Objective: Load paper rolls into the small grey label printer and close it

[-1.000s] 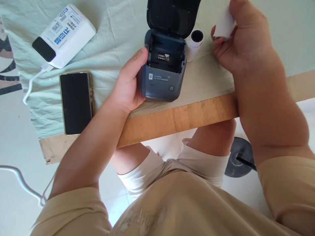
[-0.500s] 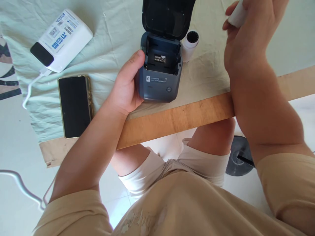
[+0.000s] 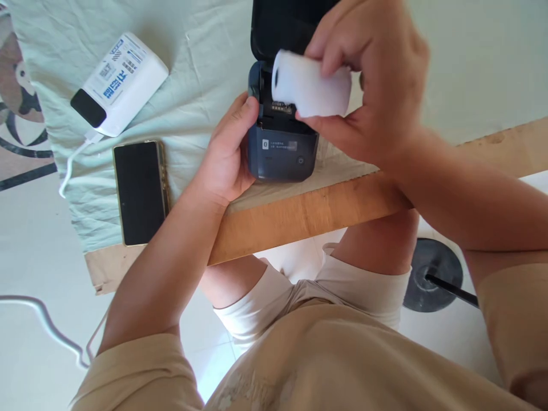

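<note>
Cloth (image 3: 201, 68) spreads beneath the left hand (image 3: 233, 145), half-closed around the open-lidded dark printer (image 3: 282, 155); left of that hand lie a white box (image 3: 128, 85) and phone (image 3: 140, 194). Right hand (image 3: 377, 85), nearly closed, pinches 1 white roll (image 3: 310, 90) over the printer.

One left hand (image 3: 231, 148) and one right hand (image 3: 381, 85), one printer (image 3: 278, 154), one paper roll (image 3: 308, 85)
The hands come with two forearms (image 3: 175, 240) and two short sleeves (image 3: 141, 365). The printer counts one lid (image 3: 274, 28) and one power button (image 3: 301, 161). There is one phone (image 3: 141, 194) and one power bank (image 3: 132, 85), with one dark panel (image 3: 88, 107) and one white cable (image 3: 71, 161) on the latter. One cloth (image 3: 205, 68) covers one table (image 3: 291, 222). Two legs (image 3: 381, 240) show, with one pair of shorts (image 3: 257, 297) and one shirt (image 3: 334, 354). On the floor (image 3: 34, 240) there is one round black base (image 3: 428, 257) with one pole (image 3: 454, 290), and one thick white cord (image 3: 36, 306); whether the thin loop (image 3: 95, 333) by it makes a second cord cannot be told.
</note>
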`<state>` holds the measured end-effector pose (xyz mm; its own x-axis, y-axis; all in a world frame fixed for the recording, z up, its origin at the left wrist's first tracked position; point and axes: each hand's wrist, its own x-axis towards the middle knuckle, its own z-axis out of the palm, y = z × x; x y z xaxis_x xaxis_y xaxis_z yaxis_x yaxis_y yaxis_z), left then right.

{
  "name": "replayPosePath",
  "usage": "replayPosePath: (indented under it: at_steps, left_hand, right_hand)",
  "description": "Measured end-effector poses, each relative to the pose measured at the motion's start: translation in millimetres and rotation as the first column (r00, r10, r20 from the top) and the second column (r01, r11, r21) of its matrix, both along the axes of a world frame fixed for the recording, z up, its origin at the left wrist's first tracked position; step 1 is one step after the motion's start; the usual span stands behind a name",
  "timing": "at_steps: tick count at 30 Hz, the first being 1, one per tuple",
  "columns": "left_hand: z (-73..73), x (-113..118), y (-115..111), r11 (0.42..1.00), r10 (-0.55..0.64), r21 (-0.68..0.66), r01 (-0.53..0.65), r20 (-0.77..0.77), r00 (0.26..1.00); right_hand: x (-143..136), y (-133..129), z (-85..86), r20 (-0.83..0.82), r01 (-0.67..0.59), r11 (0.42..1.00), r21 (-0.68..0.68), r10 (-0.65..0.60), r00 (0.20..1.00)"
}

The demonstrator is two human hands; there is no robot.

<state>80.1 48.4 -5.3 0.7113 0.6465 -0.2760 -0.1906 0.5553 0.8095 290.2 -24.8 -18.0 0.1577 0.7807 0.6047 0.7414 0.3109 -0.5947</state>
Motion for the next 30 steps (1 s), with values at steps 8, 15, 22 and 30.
replayPosePath:
  at_steps: [8, 15, 22, 30]
  left_hand:
    - [-2.9, -1.2, -1.5, 1.000, -0.012, 0.010, 0.012, 0.021, 1.000]
    - [0.0, 3.2, 1.6, 0.998, -0.001, -0.062, 0.000, -0.014, 1.000]
    - [-3.6, 4.4, 0.8, 0.999, 0.027, -0.023, -0.027, 0.006, 1.000]
    - [-3.8, -9.6, 1.3, 0.985, -0.068, 0.156, 0.076, -0.060, 0.996]
  right_hand:
    - [-18.9, 4.1, -2.4, 0.229, -0.090, 0.973, 0.214, 0.039, 0.973]
    - [-13.6, 2.5, -1.9, 0.230, -0.135, 0.972, 0.193, 0.089, 0.969]
    - [-25.7, -4.3, -9.9, 0.302, -0.135, 0.934, 0.329, 0.031, 0.953]
    - [-26.3, -11.9, -12.0, 0.388, -0.342, 0.930, 0.133, 0.268, 0.882]
